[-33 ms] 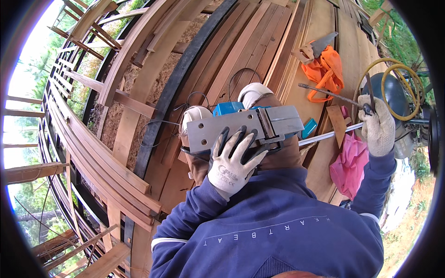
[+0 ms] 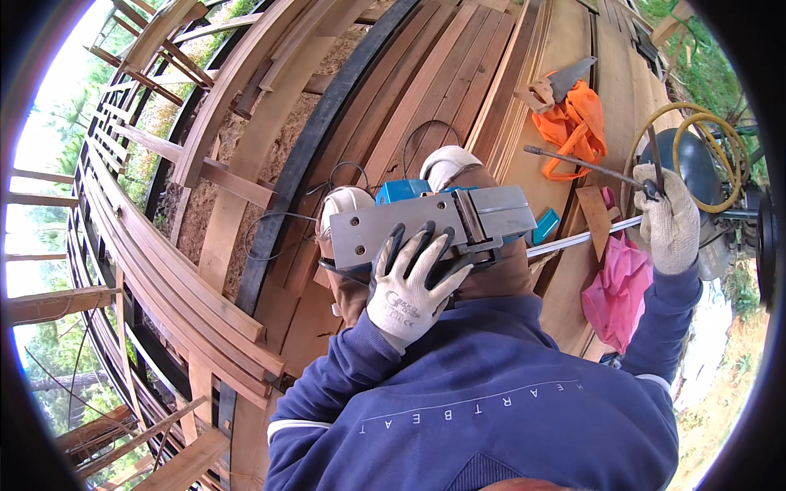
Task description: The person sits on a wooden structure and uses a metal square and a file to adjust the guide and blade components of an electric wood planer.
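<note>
An electric planer (image 2: 401, 229) with a blue body lies across my lap, its metal sole turned up and the blade slot showing toward the right. My left hand (image 2: 409, 299), in a white glove with dark fingertips, rests with spread fingers on the sole. At the right, my gloved right hand (image 2: 671, 221) is closed around a rod-shaped metal wrench (image 2: 589, 168). Its long shaft points left, and a second thin bar rises from the hand. The wrench is apart from the planer.
An orange cloth (image 2: 573, 123) and a handsaw (image 2: 569, 78) lie on the boards ahead. Beside my right arm are a pink cloth (image 2: 618, 290), a small teal box (image 2: 544, 227) and a coiled yellow hose (image 2: 716, 155). Timber planks (image 2: 409, 123) extend forward; stacked boards (image 2: 164, 270) stand left.
My right hand has shifted very slightly up and to the right, and the wrench's far tip has moved a little left. My left hand and the planer have not moved.
</note>
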A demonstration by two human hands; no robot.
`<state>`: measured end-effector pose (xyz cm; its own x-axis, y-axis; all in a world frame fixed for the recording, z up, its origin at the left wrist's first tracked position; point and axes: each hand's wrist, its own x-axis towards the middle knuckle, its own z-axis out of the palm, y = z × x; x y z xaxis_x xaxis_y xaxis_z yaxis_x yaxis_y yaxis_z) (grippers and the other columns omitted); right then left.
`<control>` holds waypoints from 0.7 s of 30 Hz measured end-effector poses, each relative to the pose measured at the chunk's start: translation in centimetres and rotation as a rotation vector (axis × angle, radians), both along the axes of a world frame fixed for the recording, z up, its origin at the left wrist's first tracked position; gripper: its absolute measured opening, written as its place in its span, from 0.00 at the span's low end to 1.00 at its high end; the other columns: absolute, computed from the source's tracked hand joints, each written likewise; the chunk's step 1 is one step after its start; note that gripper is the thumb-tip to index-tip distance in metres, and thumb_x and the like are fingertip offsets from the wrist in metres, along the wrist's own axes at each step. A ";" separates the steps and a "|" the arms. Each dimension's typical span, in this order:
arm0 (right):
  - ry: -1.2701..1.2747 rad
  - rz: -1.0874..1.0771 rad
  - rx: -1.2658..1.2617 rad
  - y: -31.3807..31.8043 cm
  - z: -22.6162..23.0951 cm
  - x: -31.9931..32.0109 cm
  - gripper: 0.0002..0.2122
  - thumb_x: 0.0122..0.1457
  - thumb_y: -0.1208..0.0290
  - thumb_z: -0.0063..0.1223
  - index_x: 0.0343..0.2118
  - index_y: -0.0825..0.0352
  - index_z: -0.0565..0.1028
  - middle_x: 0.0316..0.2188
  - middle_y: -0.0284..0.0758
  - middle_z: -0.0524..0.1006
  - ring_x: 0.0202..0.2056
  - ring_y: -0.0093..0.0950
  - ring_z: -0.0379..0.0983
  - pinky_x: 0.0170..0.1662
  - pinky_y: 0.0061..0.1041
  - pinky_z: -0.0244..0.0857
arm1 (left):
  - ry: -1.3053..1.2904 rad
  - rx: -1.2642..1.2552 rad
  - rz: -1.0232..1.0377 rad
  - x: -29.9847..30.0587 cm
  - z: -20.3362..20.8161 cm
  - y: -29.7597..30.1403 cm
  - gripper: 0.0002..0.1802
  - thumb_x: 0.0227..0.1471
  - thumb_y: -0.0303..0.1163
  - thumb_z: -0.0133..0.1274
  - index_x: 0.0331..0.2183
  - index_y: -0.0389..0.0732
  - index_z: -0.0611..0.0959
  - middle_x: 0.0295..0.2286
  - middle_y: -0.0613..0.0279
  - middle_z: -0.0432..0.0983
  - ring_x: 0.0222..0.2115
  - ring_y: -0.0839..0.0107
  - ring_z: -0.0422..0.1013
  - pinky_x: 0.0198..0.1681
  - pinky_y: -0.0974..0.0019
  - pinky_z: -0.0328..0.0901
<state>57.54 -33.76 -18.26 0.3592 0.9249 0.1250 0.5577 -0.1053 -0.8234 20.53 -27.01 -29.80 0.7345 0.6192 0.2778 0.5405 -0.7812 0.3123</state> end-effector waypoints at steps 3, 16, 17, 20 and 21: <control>-0.009 0.059 0.034 0.9 1.1 0.0 0.15 0.63 0.75 0.43 0.51 0.70 0.73 0.30 0.26 0.73 0.22 0.09 0.59 0.24 0.10 0.53 | 0.038 -0.005 0.005 0.2 0.2 -0.1 0.30 0.37 0.38 0.66 0.47 0.66 0.83 0.60 0.61 0.63 0.61 0.54 0.57 0.66 0.38 0.44; -0.433 0.232 0.118 5.5 9.8 -2.7 0.19 0.60 0.77 0.47 0.56 0.67 0.72 0.40 0.34 0.77 0.29 0.11 0.63 0.30 0.11 0.58 | 0.039 0.062 0.039 1.4 -0.4 -0.7 0.25 0.46 0.38 0.59 0.49 0.69 0.83 0.56 0.56 0.64 0.60 0.51 0.58 0.65 0.34 0.46; -0.450 0.254 0.116 6.1 9.9 -3.0 0.19 0.59 0.77 0.47 0.55 0.68 0.73 0.38 0.32 0.76 0.30 0.12 0.64 0.32 0.12 0.59 | 0.036 0.057 0.044 1.5 -0.3 -0.7 0.25 0.46 0.38 0.59 0.49 0.69 0.83 0.56 0.56 0.64 0.60 0.51 0.58 0.65 0.34 0.47; -0.461 0.370 0.104 7.9 10.8 -4.4 0.19 0.57 0.77 0.45 0.52 0.69 0.75 0.35 0.30 0.76 0.33 0.15 0.67 0.36 0.15 0.64 | 0.029 0.042 0.050 1.5 -0.1 -0.6 0.25 0.47 0.38 0.59 0.48 0.69 0.83 0.56 0.56 0.65 0.60 0.51 0.58 0.64 0.35 0.48; -0.431 0.391 0.101 8.4 10.8 -4.4 0.20 0.57 0.77 0.45 0.53 0.69 0.74 0.38 0.32 0.77 0.35 0.16 0.69 0.39 0.17 0.65 | 0.029 0.035 0.047 1.5 0.0 -0.6 0.24 0.46 0.38 0.59 0.48 0.69 0.83 0.56 0.56 0.65 0.60 0.52 0.59 0.64 0.35 0.49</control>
